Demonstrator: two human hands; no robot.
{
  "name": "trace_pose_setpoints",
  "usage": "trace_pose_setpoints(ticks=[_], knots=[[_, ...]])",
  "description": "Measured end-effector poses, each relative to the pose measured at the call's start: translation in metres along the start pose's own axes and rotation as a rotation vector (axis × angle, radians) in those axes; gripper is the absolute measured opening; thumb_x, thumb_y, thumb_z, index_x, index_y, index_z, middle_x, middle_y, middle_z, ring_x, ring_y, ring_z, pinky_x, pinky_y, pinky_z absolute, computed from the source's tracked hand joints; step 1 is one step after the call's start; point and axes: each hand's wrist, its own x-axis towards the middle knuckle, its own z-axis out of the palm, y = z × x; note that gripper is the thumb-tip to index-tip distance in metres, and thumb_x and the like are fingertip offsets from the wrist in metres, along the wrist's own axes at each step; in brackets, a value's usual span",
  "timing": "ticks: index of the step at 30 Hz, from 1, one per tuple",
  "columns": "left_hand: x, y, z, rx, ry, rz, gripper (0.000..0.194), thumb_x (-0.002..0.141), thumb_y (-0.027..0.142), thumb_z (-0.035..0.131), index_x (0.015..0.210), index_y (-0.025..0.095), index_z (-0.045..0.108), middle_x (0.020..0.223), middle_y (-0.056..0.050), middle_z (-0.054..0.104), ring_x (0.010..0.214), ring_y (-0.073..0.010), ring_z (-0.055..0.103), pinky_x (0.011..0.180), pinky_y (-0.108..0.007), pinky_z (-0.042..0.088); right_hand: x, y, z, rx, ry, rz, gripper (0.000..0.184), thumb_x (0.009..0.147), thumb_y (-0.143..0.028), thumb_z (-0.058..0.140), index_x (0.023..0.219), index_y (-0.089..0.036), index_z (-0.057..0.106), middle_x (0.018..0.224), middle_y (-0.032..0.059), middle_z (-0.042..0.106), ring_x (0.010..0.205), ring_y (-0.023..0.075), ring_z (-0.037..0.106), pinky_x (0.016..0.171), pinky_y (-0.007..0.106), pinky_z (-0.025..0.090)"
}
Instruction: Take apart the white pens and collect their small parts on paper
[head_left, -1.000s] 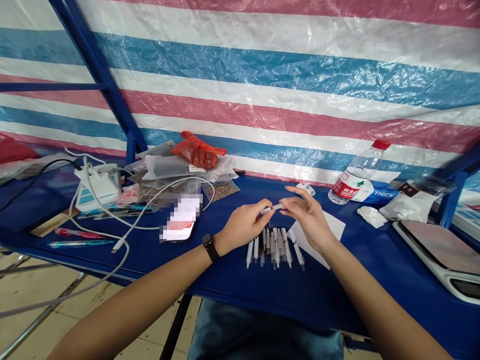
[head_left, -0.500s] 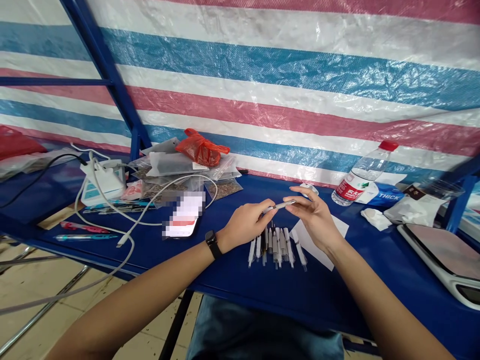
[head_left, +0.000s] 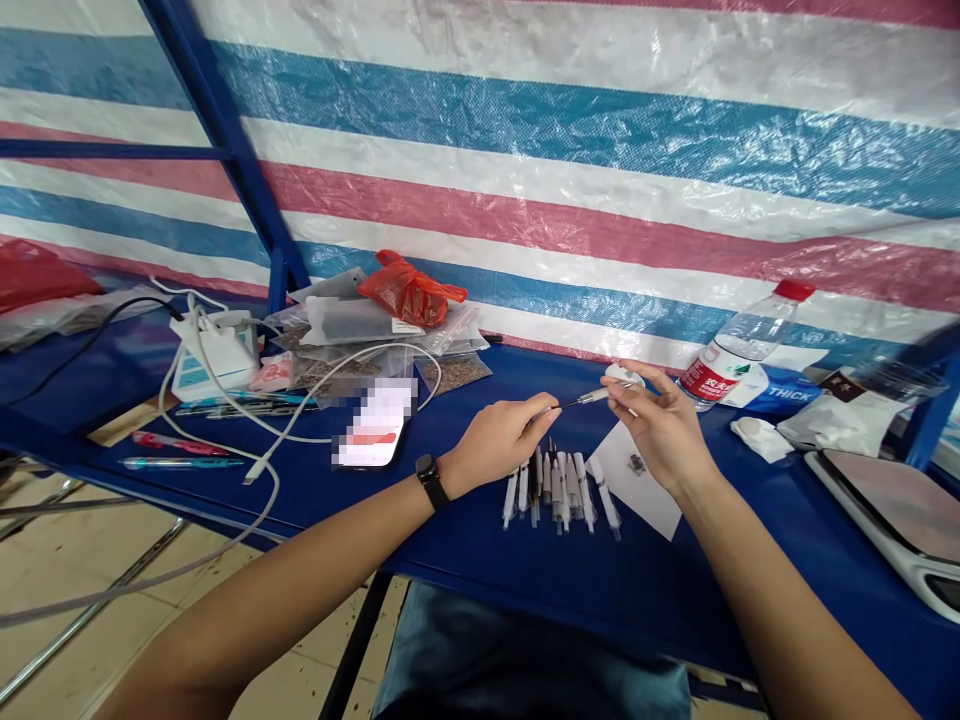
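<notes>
My left hand [head_left: 504,435], with a dark watch on its wrist, pinches the end of a thin dark pen refill [head_left: 570,402]. The refill runs right toward a pale pen barrel [head_left: 595,394], which my right hand [head_left: 660,420] grips between thumb and fingers. Whether the refill's right end is still inside the barrel, I cannot tell. Below the hands lies a row of several white and grey pens [head_left: 559,490] on the blue table. Under my right wrist is a sheet of white paper [head_left: 656,505] with a small dark patch on it.
To the left are a phone [head_left: 375,430], white cables, a red pen [head_left: 180,444] and a light-blue pen [head_left: 180,463]. Bags of brown bits [head_left: 457,372] and a red plastic bag [head_left: 409,290] lie behind. A water bottle [head_left: 739,345] and a scale [head_left: 892,510] stand right.
My hands have drawn apart, my right hand moving right with the barrel. The dark refill now shows between them. The view has shifted slightly.
</notes>
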Motion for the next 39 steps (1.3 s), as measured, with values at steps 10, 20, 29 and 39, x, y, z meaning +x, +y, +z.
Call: trace_pose_setpoints(ticks=[10,20,29,39], knots=[[0.001,-0.005,0.002,-0.003,0.005,-0.025,0.030,0.106,0.040,0.037,0.108,0.021,0.061,0.060,0.005,0.047,0.053,-0.0156,0.048,0.056,-0.027,0.025,0.009,-0.003,-0.014,-0.136,0.023,-0.009,0.040,0.059,-0.054,0.092,0.079,-0.025,0.073,0.079,0.0006,0.067,0.067,0.0162,0.060,0.070,0.036,0.052],[0.001,-0.005,0.002,0.021,-0.001,-0.012,0.030,0.107,0.040,0.037,0.106,0.022,0.061,0.062,0.004,0.049,0.056,-0.0162,0.051,0.056,-0.028,0.026,0.007,-0.012,-0.012,-0.341,-0.065,-0.005,0.056,0.048,-0.071,0.090,0.072,-0.023,0.075,0.071,0.0029,0.067,0.065,0.0179,0.057,0.067,0.036,0.049],[0.002,-0.006,0.003,0.006,-0.011,-0.026,0.032,0.106,0.041,0.036,0.107,0.022,0.062,0.060,0.005,0.047,0.051,-0.0144,0.044,0.053,-0.027,0.024,0.022,-0.039,-0.084,-1.050,-0.440,0.304,0.045,0.056,-0.066,0.084,0.056,-0.022,0.077,0.056,0.0053,0.064,0.056,0.0185,0.051,0.052,0.031,0.036],[0.003,-0.008,0.004,0.001,0.000,-0.039,0.031,0.106,0.040,0.039,0.109,0.021,0.063,0.057,0.006,0.044,0.049,-0.0128,0.044,0.052,-0.027,0.023,0.022,-0.033,-0.080,-1.040,-0.431,0.234,0.043,0.058,-0.066,0.083,0.065,-0.023,0.080,0.058,0.0042,0.066,0.057,0.0188,0.054,0.052,0.030,0.035]])
